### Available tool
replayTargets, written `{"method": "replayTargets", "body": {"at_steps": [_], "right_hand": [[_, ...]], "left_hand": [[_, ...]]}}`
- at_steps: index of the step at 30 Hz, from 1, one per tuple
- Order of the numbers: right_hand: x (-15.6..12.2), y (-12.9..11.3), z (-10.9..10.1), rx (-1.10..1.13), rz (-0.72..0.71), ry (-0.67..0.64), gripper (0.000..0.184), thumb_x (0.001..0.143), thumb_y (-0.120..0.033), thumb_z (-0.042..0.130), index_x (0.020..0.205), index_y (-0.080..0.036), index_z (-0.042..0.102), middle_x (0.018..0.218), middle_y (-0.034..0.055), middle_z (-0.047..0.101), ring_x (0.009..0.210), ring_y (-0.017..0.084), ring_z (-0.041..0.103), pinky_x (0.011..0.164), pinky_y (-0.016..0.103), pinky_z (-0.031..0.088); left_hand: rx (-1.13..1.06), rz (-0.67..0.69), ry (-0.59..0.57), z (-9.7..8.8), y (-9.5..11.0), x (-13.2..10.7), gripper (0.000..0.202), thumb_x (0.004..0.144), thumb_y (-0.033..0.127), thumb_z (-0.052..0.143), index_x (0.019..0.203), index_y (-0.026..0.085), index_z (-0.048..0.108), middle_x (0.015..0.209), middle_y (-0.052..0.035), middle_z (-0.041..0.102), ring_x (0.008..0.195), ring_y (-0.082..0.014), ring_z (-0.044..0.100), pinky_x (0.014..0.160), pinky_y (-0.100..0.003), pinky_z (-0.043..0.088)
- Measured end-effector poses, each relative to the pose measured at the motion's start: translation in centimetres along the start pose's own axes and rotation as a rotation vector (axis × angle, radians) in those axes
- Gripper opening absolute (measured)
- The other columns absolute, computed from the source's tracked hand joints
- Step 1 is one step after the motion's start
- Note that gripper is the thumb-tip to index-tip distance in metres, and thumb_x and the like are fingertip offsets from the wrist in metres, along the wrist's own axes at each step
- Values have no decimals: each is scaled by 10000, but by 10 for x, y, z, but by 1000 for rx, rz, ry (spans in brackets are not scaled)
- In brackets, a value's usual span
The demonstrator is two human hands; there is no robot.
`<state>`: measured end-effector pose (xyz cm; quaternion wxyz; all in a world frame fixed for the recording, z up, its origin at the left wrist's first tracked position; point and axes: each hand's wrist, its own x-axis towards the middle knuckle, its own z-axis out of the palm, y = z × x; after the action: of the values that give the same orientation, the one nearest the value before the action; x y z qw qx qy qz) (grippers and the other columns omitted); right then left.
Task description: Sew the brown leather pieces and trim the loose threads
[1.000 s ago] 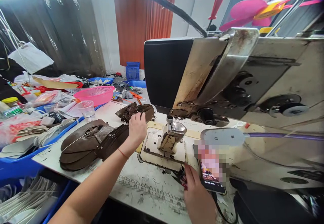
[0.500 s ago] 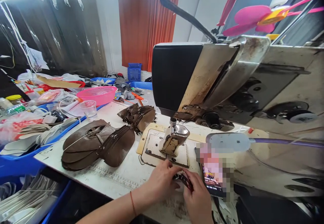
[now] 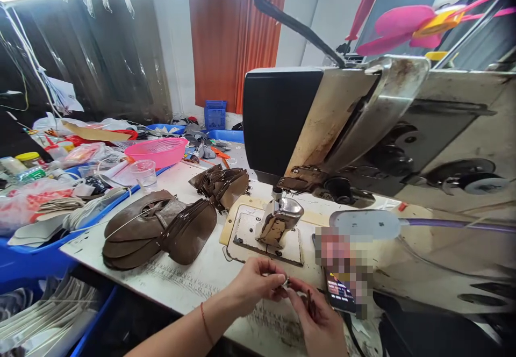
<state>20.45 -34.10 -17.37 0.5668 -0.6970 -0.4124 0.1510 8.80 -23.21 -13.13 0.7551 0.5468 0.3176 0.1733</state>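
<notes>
My left hand [image 3: 258, 281] is closed, thumb and forefinger pinching a small shiny metal piece [image 3: 286, 281] whose kind I cannot make out. Close beside it, my right hand [image 3: 320, 319] has its thumb and finger at the same piece. A slim, dark reddish-brown object [image 3: 310, 304] lies within the right hand's curled fingers, mostly hidden. Both hands are over the white table's front part, just before the sewing machine's metal post [image 3: 280, 222]. To the left lie stacked brown leather shoe pieces [image 3: 133, 228], with more folded brown pieces [image 3: 226, 182] behind.
The sewing machine head [image 3: 282, 126] overhangs the table from the right. A phone [image 3: 342, 292] lies right of my hands, under a grey pad-like device [image 3: 363, 225] with a purple cable. A clear cup [image 3: 144, 173] and pink basket [image 3: 157, 152] stand at left, near cluttered blue bins [image 3: 36, 260].
My hands have turned and shifted slightly; the metal piece now shows between the fingertips. The reddish-brown object sits deeper in my right hand. The whole view has shifted a little.
</notes>
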Motion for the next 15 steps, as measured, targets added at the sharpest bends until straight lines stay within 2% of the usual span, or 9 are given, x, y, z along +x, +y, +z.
{"method": "replayTargets", "body": {"at_steps": [3, 5, 7, 9, 11, 15], "right_hand": [[1, -13, -1, 90, 131, -13, 306, 734, -466, 711, 849, -184, 741, 799, 55, 734, 691, 185, 659, 635, 241, 542], [1, -17, -3, 136, 222, 11, 325, 694, -485, 745, 799, -178, 732, 742, 49, 719, 680, 187, 640, 635, 251, 524], [1, -17, -3, 220, 317, 38, 357, 650, -495, 782, 790, -171, 721, 689, 38, 696, 588, 156, 587, 561, 248, 489], [0, -17, -2, 342, 391, 48, 397, 627, -500, 802, 821, -165, 711, 651, 17, 661, 461, 95, 466, 436, 227, 390], [0, -18, -1, 430, 426, 46, 428, 632, -509, 799, 859, -160, 701, 655, 8, 639, 409, 56, 361, 385, 217, 298], [-1, -21, 0, 398, 423, 30, 471, 624, -508, 804, 913, -151, 700, 552, -27, 541, 424, 72, 355, 395, 222, 290]], "left_hand": [[-306, -64, -49, 3, 3, -9, 510, 521, 535, 823, 711, 111, 615, 653, -11, 604, 546, -90, 549, 627, -271, 458], [-349, -43, -87, 2, 4, -12, 519, 513, 515, 846, 752, 89, 669, 660, -22, 625, 566, -94, 567, 662, -279, 463], [-358, -38, -96, 1, 3, -14, 536, 496, 487, 865, 795, 75, 700, 656, -35, 644, 579, -105, 582, 659, -277, 462], [-377, -61, -40, -1, 1, -14, 549, 463, 480, 878, 785, 72, 700, 626, -36, 645, 555, -109, 582, 608, -265, 451], [-409, -84, 39, -1, 1, -13, 555, 435, 487, 883, 755, 78, 686, 594, -26, 635, 515, -101, 570, 567, -255, 441], [-392, -58, 126, 4, 3, -13, 574, 403, 508, 880, 729, 85, 672, 583, -28, 642, 492, -105, 577, 538, -254, 446]]}}
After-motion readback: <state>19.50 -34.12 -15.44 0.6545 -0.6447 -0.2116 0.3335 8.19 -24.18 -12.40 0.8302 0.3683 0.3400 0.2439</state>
